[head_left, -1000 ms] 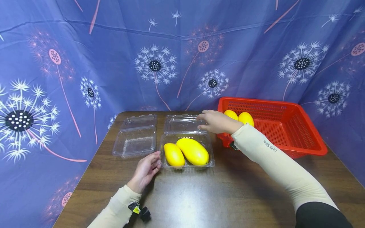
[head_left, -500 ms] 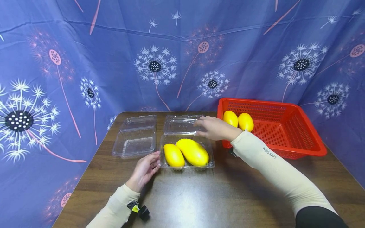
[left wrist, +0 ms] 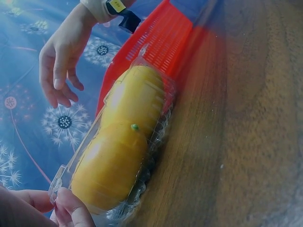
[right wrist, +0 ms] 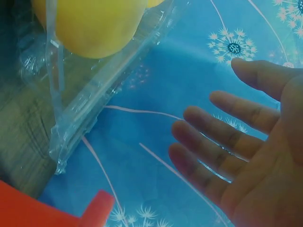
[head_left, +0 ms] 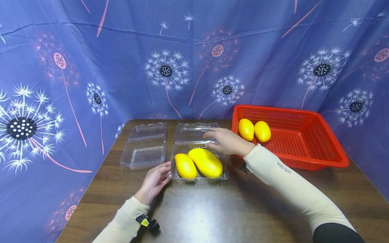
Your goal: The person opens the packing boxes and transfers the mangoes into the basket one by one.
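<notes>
Two yellow mangoes, a smaller one [head_left: 185, 166] and a larger one [head_left: 205, 162], lie side by side in a clear plastic clamshell container [head_left: 197, 146]. Its lid [head_left: 192, 132] is folded back away from me. My left hand [head_left: 154, 182] pinches the container's near left corner; the left wrist view shows thumb and fingers [left wrist: 73, 208] on the rim there. Over the container's right side, near the lid hinge, hovers my right hand [head_left: 228, 140]. Its fingers are spread and hold nothing in the right wrist view [right wrist: 222, 142].
A second clear clamshell container [head_left: 143, 151] stands opened to the left. On the right is a red plastic basket [head_left: 331, 135], with two more mangoes [head_left: 254, 130] at its left end. Behind the wooden table [head_left: 194, 212] hangs a blue dandelion-print cloth [head_left: 121, 50].
My right hand has moved slightly toward me and to the left, uncovering more of the mangoes in the basket. The left hand and the container have stayed nearly still.
</notes>
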The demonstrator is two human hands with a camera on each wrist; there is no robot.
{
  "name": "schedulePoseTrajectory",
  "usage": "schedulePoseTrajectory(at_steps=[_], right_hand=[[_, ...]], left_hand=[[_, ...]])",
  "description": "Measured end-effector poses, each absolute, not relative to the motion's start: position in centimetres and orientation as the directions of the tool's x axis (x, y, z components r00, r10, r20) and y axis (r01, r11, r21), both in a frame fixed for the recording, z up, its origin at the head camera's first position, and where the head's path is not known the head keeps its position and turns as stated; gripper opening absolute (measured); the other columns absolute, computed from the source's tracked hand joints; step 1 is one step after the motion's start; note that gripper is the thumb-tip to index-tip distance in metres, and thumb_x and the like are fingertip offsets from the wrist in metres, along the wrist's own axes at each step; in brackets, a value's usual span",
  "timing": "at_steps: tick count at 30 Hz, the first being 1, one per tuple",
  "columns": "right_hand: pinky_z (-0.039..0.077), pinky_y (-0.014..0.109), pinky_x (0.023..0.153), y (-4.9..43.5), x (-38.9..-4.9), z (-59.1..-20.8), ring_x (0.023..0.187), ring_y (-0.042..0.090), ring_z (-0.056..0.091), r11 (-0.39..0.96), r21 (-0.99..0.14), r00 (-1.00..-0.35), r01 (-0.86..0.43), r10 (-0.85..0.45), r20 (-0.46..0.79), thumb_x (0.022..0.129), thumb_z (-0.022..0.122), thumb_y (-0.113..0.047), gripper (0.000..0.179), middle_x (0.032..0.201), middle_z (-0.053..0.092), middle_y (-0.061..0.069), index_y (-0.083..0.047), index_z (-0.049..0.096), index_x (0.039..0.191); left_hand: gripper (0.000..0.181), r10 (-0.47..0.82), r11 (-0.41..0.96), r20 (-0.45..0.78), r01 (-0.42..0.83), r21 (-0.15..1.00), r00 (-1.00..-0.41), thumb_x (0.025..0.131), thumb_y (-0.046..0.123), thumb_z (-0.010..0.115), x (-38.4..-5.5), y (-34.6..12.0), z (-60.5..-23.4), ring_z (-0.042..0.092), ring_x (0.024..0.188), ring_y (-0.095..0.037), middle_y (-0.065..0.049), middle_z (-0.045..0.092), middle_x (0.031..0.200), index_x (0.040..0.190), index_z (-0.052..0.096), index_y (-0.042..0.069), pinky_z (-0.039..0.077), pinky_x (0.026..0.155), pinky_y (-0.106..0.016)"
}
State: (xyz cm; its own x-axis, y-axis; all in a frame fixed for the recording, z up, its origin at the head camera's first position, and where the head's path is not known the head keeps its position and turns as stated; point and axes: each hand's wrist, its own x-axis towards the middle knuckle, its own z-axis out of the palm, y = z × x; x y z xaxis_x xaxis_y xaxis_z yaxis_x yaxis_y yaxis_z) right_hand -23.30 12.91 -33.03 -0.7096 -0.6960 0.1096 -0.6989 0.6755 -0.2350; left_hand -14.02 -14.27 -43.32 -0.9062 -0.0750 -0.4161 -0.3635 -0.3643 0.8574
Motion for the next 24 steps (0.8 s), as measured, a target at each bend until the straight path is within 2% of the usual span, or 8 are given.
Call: schedulePoseTrajectory(at_steps=[21, 24], right_hand=[[0.054, 0.04, 0.084, 12.1, -22.2, -35.7, 0.093, 0.022, 0.06, 0.653, -0.259, -0.69, -0.711, -0.72, 0.077, 0.091, 0.067, -0.038, 0.046, 0.11, 0.065, 0.01, -0.007, 0.063, 0.126], [0.054, 0.041, 0.086, 12.0, -22.1, -36.1, 0.095, 0.024, 0.06, 0.653, -0.25, -0.686, -0.715, -0.725, 0.069, 0.09, 0.067, -0.039, 0.049, 0.112, 0.064, 0.011, -0.007, 0.062, 0.127]], left_hand=[[0.039, -0.067, -0.368, -0.418, -0.367, 0.854, -0.906, 0.096, 0.002, 0.052, -14.1, -14.3, -43.3, 0.053, 0.066, -0.004, 0.004, 0.059, 0.087, 0.133, 0.046, -0.008, 0.049, 0.065, -0.015], [0.038, -0.067, -0.373, -0.421, -0.368, 0.852, -0.905, 0.096, 0.001, 0.052, -14.1, -14.3, -43.3, 0.053, 0.066, -0.004, 0.004, 0.059, 0.088, 0.132, 0.047, -0.008, 0.049, 0.064, -0.015]])
